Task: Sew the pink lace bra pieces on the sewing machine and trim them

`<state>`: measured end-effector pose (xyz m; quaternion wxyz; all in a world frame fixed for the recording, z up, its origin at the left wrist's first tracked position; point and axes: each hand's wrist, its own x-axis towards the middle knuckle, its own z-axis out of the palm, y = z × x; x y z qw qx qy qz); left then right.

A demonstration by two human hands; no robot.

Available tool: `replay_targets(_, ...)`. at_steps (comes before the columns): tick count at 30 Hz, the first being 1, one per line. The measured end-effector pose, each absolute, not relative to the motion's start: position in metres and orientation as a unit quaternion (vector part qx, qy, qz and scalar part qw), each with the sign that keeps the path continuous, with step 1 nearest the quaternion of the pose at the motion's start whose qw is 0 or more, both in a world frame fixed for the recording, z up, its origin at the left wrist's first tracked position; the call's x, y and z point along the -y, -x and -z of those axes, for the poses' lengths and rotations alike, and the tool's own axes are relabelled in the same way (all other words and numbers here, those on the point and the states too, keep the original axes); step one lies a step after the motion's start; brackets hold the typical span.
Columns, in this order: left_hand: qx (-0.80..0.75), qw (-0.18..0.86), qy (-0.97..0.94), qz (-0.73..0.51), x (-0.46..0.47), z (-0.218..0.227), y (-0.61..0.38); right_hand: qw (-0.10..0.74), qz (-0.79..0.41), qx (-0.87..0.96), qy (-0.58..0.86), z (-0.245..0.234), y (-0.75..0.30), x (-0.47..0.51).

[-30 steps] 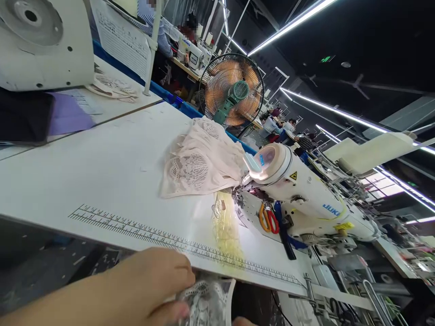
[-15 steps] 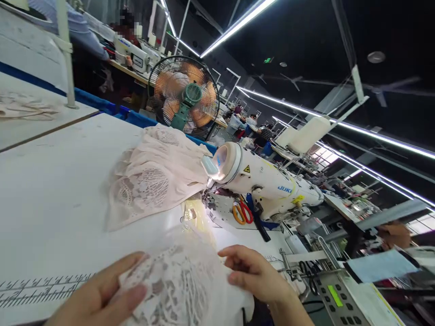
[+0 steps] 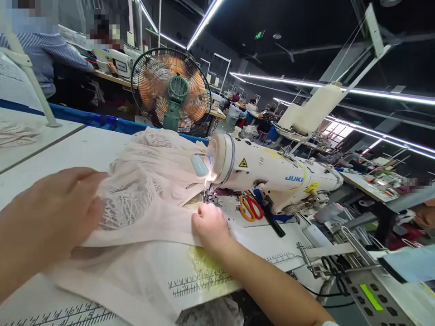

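Observation:
A pale pink lace garment [image 3: 132,208] lies over the white sewing table and drapes toward its front edge. My left hand [image 3: 64,208], blurred by motion, has its fingers closed at the garment's left lace edge. My right hand [image 3: 211,226] is curled on the garment's right end, just in front of the needle area of a JUKI sewing machine [image 3: 265,170]. The right fingertips are partly hidden. A lit lamp glows at the machine's head. Yellowish clear tape [image 3: 204,260] covers the table below my right wrist.
Orange and red-handled scissors [image 3: 250,208] lie under the machine arm. A ruler strip [image 3: 200,281] runs along the front edge. A control box [image 3: 370,296] stands at right. Behind the table is a large fan [image 3: 173,90]; co-workers sit farther back, one in a striped sleeve [image 3: 64,52].
Both hands have moved forward from the front edge, bringing lace fabric up onto the table. My right hand has gone from loosely open to curled on the fabric by the needle. The view has shifted.

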<state>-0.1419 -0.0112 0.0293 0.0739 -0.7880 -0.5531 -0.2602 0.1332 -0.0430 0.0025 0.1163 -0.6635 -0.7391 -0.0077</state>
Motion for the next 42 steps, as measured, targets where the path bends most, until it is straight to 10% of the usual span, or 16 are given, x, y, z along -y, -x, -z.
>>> replay_targets(11,0.223,-0.013,0.96,0.168,0.008,0.01,0.004,0.118,0.041,0.832,0.541,0.018,-0.163,0.076)
replay_targets(42,0.329,0.064,0.942,0.032,-0.015,-0.016,-0.016,0.199,0.049,0.831,0.517,0.027,-0.189,0.121)
